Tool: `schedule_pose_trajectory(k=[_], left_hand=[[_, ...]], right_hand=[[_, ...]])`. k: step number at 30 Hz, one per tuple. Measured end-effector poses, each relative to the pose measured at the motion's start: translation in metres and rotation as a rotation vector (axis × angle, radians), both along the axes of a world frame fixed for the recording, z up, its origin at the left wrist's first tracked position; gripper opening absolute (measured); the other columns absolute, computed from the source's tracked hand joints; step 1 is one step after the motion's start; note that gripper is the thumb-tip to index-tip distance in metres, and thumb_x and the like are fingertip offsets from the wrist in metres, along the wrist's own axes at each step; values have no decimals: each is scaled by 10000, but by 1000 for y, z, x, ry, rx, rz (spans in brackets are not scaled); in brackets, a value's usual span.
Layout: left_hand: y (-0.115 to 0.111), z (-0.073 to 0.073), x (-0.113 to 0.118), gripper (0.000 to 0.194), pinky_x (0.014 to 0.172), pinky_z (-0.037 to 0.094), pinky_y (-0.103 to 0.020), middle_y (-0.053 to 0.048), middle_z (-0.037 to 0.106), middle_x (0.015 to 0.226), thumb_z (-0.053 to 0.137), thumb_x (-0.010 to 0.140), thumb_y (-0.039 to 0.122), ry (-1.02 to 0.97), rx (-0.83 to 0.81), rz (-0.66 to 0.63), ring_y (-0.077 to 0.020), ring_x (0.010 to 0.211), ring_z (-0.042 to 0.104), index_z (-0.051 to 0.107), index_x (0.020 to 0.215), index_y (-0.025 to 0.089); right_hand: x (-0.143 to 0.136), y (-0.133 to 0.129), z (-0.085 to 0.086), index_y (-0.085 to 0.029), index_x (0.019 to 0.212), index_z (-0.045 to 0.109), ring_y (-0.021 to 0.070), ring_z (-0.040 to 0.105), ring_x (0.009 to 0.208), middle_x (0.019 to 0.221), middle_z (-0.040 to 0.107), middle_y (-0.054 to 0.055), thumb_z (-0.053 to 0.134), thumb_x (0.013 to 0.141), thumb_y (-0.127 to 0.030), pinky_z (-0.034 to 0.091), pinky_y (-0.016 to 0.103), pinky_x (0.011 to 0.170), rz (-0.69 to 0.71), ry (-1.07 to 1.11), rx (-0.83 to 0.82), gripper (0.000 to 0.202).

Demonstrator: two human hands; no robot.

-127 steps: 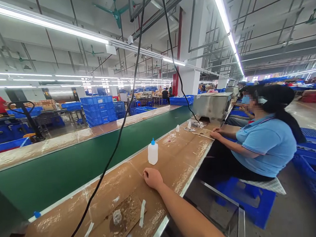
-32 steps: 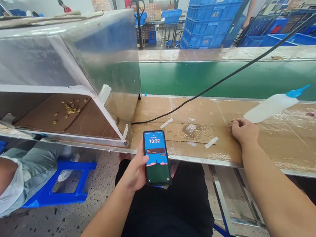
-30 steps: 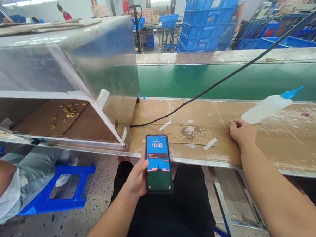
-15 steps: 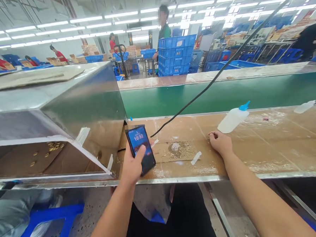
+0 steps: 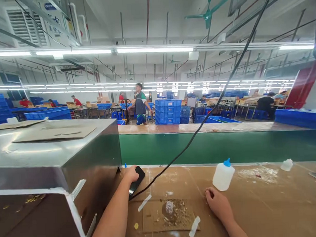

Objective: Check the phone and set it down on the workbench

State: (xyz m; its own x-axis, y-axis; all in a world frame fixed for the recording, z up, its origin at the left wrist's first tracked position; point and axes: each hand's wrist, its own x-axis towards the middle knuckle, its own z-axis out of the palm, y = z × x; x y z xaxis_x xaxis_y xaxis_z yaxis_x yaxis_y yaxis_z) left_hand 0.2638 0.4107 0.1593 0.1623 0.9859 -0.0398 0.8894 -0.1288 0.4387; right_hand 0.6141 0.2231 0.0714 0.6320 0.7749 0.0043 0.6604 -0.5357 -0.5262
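Two hands show in the head view: the left hand [image 5: 131,174], clamped on the phone [image 5: 138,179], has carried it from above the lap to the bench [image 5: 255,209], beside the metal box [image 5: 96,153]. The right hand [image 5: 220,205], fingers curled together, rests near the bottle [image 5: 223,177]. A black cable [image 5: 186,147] slants close past the phone.

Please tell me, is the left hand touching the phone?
Touching. The head view shows the left hand on the upper left part of the dark phone, with no gap between them.
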Motion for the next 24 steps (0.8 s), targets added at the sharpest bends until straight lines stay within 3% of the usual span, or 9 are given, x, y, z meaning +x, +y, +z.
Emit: schedule_pose_trajectory(k=[4,7,12,16,19,24], left_hand=[[-3,-10,-1,687,1139,463,-499,-198,595,1394,794,834,508,159,-68,-27,-338,1309,588,603,1399,167],[-11,-14,1,838,1200,353,-578,-244,500,1479,789,792,562,251,-28,-44,-420,1388,504,536,1484,165],[-17,-16,0,700,1206,335,-535,-262,480,1470,617,919,511,317,51,-89,-401,1394,477,542,1473,91],[-14,-11,-5,596,1209,344,-531,-250,466,1492,593,972,472,353,26,-78,-380,1417,451,587,1413,71],[-10,-7,-7,584,1217,352,-536,-193,463,1517,669,961,475,373,-19,-83,-347,1432,436,589,1412,113],[-5,-4,-8,677,1225,347,-570,-158,470,1517,706,961,379,400,-32,-46,-334,1429,439,444,1554,187]], right_hand=[[-3,-1,2,-230,975,740,192,681,933,1030,731,24,401,1040,-282,449,244,768,24,-7,1,349],[-5,-1,4,-250,919,726,223,693,949,1048,732,29,405,1007,-298,479,280,777,31,-17,-1,336],[-7,0,6,-263,907,685,261,684,1028,1066,721,32,357,1007,-305,507,343,882,59,-24,-52,345],[-8,0,6,-256,902,644,264,666,1071,1120,710,31,309,1031,-305,496,367,919,101,-36,-96,362],[-10,-2,8,-256,889,640,262,668,1065,1128,711,27,318,1024,-308,495,367,902,98,-34,-91,354],[-13,-4,14,-255,821,653,255,689,979,995,724,33,404,972,-311,498,338,830,67,-26,-32,297]])
